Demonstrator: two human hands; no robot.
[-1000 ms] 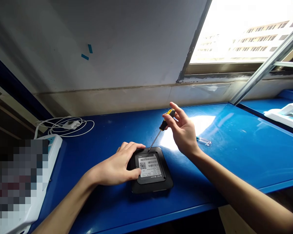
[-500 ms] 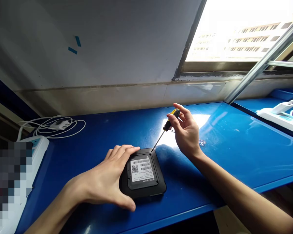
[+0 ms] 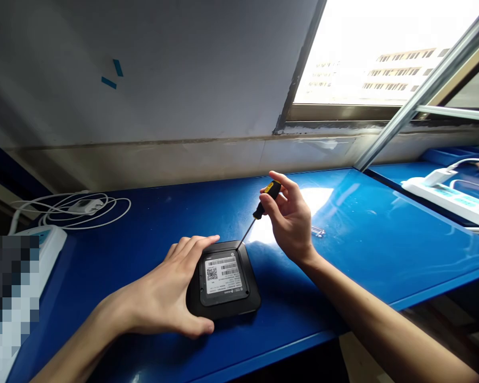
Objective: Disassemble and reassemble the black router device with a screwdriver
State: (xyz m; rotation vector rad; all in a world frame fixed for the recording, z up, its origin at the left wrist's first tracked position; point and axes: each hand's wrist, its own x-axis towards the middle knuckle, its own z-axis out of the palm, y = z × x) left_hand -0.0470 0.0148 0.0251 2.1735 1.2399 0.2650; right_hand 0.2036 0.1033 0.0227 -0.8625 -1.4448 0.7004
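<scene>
Head view — right grip (image 3: 293, 223) closed on screwdriver (image 3: 272, 187), tip at far edge of black device (image 3: 227, 309), down-left of that grip. Left grip (image 3: 159, 300) spread round device's left side, unclenched. Probably seating the tip — next move needs straighter shaft, device braced.

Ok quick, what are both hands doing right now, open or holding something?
Left hand: open, spread around the side of the black box.
Right hand: closed on the yellow and black screwdriver.
</scene>
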